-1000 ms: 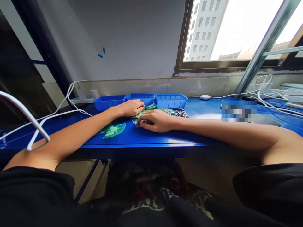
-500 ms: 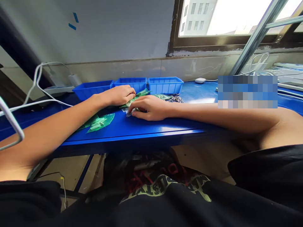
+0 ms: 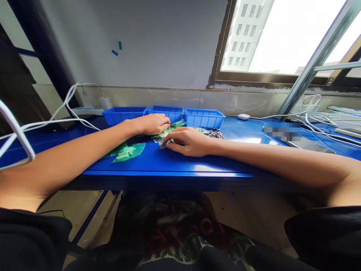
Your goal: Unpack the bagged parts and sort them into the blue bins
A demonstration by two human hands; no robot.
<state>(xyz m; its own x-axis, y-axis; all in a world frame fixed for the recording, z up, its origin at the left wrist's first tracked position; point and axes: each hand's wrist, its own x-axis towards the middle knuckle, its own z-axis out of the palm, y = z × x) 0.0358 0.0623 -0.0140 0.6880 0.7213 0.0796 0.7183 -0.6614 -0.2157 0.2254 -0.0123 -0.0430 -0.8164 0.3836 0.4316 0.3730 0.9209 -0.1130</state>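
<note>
My left hand (image 3: 153, 124) is closed, its curled fingers pressed down on a green plastic bag (image 3: 166, 131) in front of the blue bins; the fingertips are partly hidden. Close beside it, my right hand (image 3: 191, 142) lies palm down with bent fingers. Its thumb and index finger pinch at a small clear plastic bag (image 3: 161, 143) on the bench. Beyond the right hand is a pile of thin dark metal pieces (image 3: 217, 134), too small to name. Another green bag with pale sticks inside (image 3: 128, 152) lies flat nearer the bench edge, by my left forearm.
Three blue plastic bins, left (image 3: 125, 116), middle (image 3: 165, 110) and right (image 3: 205, 119), stand along the back of the blue bench (image 3: 158, 163). White cables (image 3: 67, 99) run at the left. A white case (image 3: 243, 116) and a dark flat device (image 3: 307, 143) lie to the right.
The camera has tilted up and turned a little left, so the bench sits lower and further right in view. Both hands stay at about the same place on the bench, with barely any finger movement.
</note>
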